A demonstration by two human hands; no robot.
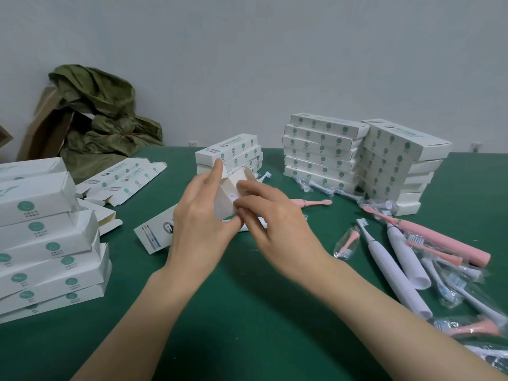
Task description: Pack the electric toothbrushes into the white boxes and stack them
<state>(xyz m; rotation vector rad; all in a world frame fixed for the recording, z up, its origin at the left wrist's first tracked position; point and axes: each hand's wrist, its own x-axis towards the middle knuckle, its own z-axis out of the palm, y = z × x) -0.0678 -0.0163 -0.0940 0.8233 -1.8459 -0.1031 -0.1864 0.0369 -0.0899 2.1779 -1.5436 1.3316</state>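
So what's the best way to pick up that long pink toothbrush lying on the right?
Grip the pink toothbrush on its thick handle near the blunt end, coming down from above, fingers across its width. It lies flat and slanted on the table; its thin neck sits among white toothbrushes and wrapped brush heads, while the handle's far side is bare.

A: Hands?
B: Left hand (198,215) grips a white box (224,200), its open end facing the camera. Right hand (272,215) pinches at that end.
A: Around them?
B: Green table (247,312). Left stack (46,243), centre stack (233,152), right stacks (321,152). White toothbrushes (384,259) and a pink toothbrush (439,240) lie loose at right.
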